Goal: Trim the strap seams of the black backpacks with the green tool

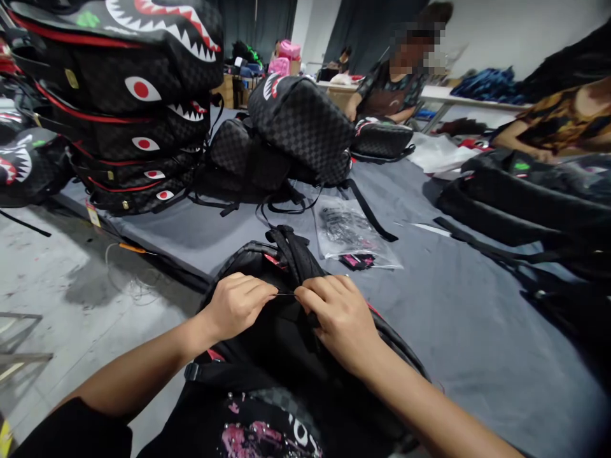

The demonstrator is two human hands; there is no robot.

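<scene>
Hands [242, 304] over backpack [277, 346], stacked bags [109, 86] beyond

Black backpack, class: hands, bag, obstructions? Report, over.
Left hand, right hand: pinching thin strand between them. Black backpack: beneath both. Black strap: close by, possibly in the way.

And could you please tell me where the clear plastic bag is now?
In the head view, the clear plastic bag lies right of centre on the grey cloth, just beyond the right hand.

Grey-covered table [468, 343]; directly thereon: stack of black checked backpacks [114, 137], left; further backpacks [305, 130], beside it; clear plastic bag [346, 222], dark contents; black bags [539, 200], right.
</scene>
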